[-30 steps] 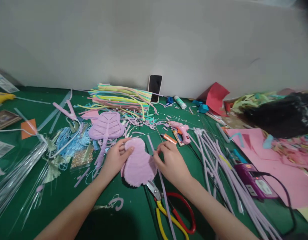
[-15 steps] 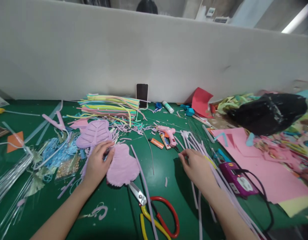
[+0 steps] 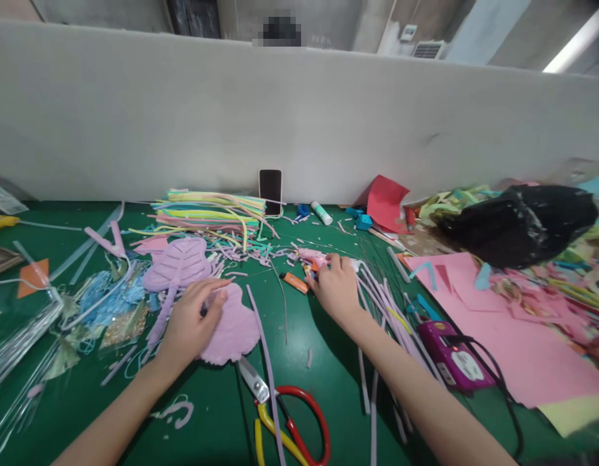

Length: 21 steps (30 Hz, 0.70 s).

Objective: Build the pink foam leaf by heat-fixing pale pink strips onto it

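A green tabletop (image 3: 221,414) carries the red-and-yellow-handled scissors (image 3: 261,393), whose blades point toward the fuzzy lilac piece. A veined lilac leaf shape (image 3: 180,262) lies beyond the left hand (image 3: 192,323), which rests over the left side of the fuzzy lilac piece (image 3: 234,330), thumb and fingers bent; whether they pinch it, I cannot tell. The right hand (image 3: 338,288) curls over the pink glue gun (image 3: 310,256), its grip partly hidden, so its closure is unclear. An orange lighter (image 3: 295,283) sits just beside its fingertips.
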Tool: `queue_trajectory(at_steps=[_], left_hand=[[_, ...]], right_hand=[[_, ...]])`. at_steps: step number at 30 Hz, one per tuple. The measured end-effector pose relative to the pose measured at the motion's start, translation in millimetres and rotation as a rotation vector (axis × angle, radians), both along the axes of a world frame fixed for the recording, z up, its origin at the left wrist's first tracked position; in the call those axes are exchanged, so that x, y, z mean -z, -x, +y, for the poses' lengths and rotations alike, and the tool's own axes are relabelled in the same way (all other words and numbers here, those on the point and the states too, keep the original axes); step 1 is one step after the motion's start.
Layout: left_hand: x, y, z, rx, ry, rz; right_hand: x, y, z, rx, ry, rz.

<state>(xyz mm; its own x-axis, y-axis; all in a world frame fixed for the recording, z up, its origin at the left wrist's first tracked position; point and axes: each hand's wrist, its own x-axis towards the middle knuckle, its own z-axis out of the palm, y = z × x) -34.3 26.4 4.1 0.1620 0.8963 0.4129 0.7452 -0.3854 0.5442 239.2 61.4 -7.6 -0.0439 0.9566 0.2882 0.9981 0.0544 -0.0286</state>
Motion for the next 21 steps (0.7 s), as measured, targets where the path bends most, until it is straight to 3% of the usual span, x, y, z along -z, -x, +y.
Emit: queue_trajectory(at_steps=[5, 7, 10, 15, 18, 21], left_hand=[[-3.6, -6, -13, 0.019, 0.017, -0.055], [-5.3, -10, -18, 0.030, 0.029, -0.082], [-10.2, -21, -26, 0.064, 0.071, -0.129], [-20.2, -44, -38, 0.153, 0.200, -0.208], [-22.9, -54, -41, 0.191, 0.197, -0.286], [-21.9, -59, -40, 0.183, 0.264, -0.389]], right_hand=[[1.3, 2, 7, 0.006, 0.023, 0.036], [-2.7, 1, 4, -0.033, -0.005, 0.185], [-18.8, 5, -7, -0.127, 0.085, 0.737], [-52.0, 30, -45, -0.315, 0.641, 1.762], [-59.2, 44, -64, -0.341, 0.765, 2.055], [-55.4, 53, -70, -0.331, 0.755, 2.169]])
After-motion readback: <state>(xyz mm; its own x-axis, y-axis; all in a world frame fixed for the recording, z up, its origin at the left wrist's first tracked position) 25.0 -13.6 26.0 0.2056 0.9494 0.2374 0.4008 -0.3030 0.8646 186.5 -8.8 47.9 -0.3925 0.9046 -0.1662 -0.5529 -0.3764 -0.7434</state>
